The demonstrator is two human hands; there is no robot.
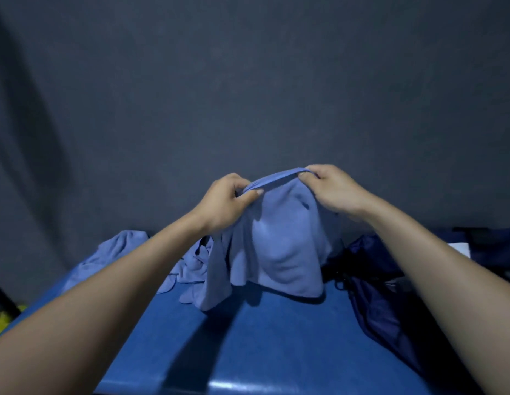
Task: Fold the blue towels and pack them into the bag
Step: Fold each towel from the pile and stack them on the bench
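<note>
1. Both bare forearms reach in from the bottom corners, nearest the camera, and meet at the middle of the view above a blue surface [276, 346].
2. On the left, the left hand [229, 199] has its fingers curled and pinches the top hem of a blue towel [279, 249] between thumb and fingers.
3. On the right, the right hand [332, 188] pinches the same hem a little higher, so the edge runs taut and slightly tilted between the two hands.
4. Below that hem the towel hangs down in loose folds (one side bunched lower on the left), and its bottom edge touches the surface.
5. Behind and to the left of the held towel, a heap of blue towels [117, 252] lies crumpled on the surface, partly hidden by the left forearm.
6. To the right, a dark navy bag [373, 286] lies on the surface beside the hanging towel, with black cords showing at its near side; whether its mouth stands open I cannot tell.
7. Beyond everything, a plain dark grey wall [248, 81] fills the upper view.
</note>
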